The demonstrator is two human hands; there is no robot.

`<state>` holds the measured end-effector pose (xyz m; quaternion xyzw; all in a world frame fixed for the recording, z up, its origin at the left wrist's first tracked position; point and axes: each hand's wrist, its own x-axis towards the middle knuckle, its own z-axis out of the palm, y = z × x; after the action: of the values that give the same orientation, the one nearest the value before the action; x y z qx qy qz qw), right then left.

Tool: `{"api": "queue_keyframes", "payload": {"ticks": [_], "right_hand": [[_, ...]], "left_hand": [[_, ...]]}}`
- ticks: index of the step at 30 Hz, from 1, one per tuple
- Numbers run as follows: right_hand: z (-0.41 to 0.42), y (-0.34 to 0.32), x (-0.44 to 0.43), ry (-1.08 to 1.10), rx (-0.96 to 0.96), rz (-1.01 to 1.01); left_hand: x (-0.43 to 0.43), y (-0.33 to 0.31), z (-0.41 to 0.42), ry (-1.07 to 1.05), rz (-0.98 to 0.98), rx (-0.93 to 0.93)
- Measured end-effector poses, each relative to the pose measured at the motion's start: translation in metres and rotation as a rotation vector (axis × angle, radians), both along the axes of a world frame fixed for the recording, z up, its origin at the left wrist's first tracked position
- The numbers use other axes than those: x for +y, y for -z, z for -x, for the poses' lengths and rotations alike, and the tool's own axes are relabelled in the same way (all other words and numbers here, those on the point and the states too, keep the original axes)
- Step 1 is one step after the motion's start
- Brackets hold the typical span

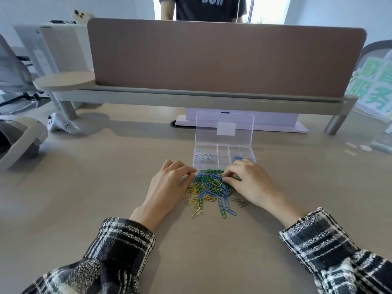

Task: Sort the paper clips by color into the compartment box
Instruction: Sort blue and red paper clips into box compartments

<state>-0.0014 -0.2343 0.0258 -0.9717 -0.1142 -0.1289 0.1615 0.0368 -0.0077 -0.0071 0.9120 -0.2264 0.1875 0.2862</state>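
At frame centre your left hand (169,184), fingers loosely curled, steadies the paper clips (210,186) while your right hand (251,183) seems to pinch one, the open compartment box (223,155) just above for short drops.

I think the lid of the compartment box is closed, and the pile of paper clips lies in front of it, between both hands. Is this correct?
No: the head view shows the lid of the compartment box standing open. The paper clips do lie in front of it, between the left hand and right hand.
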Motion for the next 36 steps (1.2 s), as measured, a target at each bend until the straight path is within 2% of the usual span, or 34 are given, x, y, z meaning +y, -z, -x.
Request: {"api": "queue_keyframes", "payload": {"ticks": [3,18,26,30,36], "right_hand": [[-0.002,-0.001,0.002,-0.038,-0.015,-0.029],[-0.014,-0.007,0.009,-0.051,0.155,-0.019],[-0.011,-0.011,-0.002,-0.031,0.194,-0.249],[-0.012,-0.015,-0.005,-0.014,0.225,-0.261],[-0.012,-0.017,-0.003,-0.018,0.242,-0.258]], "left_hand": [[0.000,0.003,-0.003,0.030,-0.011,-0.016],[-0.002,0.004,-0.005,0.053,-0.040,-0.050],[-0.006,-0.004,-0.004,0.006,0.018,0.112],[-0.008,-0.006,-0.006,-0.018,0.089,0.184],[-0.014,-0.010,-0.012,-0.033,0.112,0.144]]}}
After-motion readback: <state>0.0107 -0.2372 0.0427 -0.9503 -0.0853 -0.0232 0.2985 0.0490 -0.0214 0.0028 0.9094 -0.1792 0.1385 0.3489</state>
